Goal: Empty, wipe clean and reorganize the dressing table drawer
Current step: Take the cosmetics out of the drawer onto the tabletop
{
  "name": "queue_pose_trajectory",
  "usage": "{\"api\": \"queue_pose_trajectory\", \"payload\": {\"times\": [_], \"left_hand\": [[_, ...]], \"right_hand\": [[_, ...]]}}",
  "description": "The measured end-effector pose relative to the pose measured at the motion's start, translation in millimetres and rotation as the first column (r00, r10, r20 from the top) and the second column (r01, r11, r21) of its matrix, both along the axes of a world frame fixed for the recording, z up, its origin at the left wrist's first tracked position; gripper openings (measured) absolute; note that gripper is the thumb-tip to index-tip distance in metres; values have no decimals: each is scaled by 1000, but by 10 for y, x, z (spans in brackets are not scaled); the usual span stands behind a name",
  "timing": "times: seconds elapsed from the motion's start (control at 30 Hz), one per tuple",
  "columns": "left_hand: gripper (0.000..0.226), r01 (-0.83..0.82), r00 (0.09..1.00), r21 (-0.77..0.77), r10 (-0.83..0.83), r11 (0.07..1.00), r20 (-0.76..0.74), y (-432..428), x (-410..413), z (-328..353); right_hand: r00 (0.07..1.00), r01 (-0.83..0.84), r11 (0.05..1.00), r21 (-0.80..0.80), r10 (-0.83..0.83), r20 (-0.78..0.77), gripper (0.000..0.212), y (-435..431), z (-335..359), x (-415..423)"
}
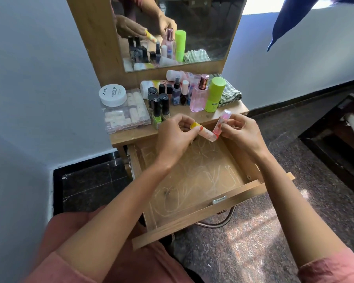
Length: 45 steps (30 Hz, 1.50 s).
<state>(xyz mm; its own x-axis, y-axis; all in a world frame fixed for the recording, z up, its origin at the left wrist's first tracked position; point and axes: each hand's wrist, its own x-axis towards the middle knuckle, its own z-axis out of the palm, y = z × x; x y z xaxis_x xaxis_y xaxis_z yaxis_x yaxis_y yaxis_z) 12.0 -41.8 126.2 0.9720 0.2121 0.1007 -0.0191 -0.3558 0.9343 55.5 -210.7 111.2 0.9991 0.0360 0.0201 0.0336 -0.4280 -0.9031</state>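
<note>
The wooden drawer (pixel 194 180) is pulled out and holds nothing; its bottom shows pale scribble marks. Above its back half my left hand (pixel 175 135) pinches a small yellow-capped clear tube (pixel 202 130). My right hand (pixel 240 131) holds a pink-capped clear tube (pixel 222 122) upright, its lower end touching the other tube. On the dressing table top (pixel 231 111) stand several nail polish bottles (pixel 158 105), a pink perfume bottle (pixel 199 97), a lime green can (pixel 215 94) and a folded green striped cloth (pixel 230 93).
A clear compartment box (pixel 127 113) with a white nail polish remover jar (pixel 112 94) on it sits at the table's left. The mirror (pixel 178 27) rises behind. A metal chair leg (pixel 219 221) shows under the drawer front. A dark bench (pixel 339 135) stands at right.
</note>
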Motion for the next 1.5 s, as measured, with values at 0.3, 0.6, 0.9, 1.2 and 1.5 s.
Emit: {"api": "queue_pose_trajectory", "payload": {"times": [0.3, 0.6, 0.9, 1.2, 1.5], "left_hand": [[16, -8, 996, 38, 4, 999, 91, 239, 13, 277], [14, -119, 975, 2, 117, 993, 187, 498, 114, 487], [17, -182, 955, -6, 178, 983, 236, 591, 220, 514], [16, -183, 958, -23, 183, 983, 222, 571, 231, 417], [14, -189, 956, -34, 192, 981, 222, 549, 198, 379]], "right_hand": [[997, -69, 993, 91, 66, 33, 15, 163, 164, 68], [982, 20, 998, -54, -9, 191, 17, 553, 158, 241], [952, 159, 973, -165, -107, 286, 21, 1008, 53, 344], [922, 280, 951, -133, -228, 313, 25, 1116, -11, 300], [943, 254, 959, -128, -216, 253, 29, 1081, -27, 251]]}}
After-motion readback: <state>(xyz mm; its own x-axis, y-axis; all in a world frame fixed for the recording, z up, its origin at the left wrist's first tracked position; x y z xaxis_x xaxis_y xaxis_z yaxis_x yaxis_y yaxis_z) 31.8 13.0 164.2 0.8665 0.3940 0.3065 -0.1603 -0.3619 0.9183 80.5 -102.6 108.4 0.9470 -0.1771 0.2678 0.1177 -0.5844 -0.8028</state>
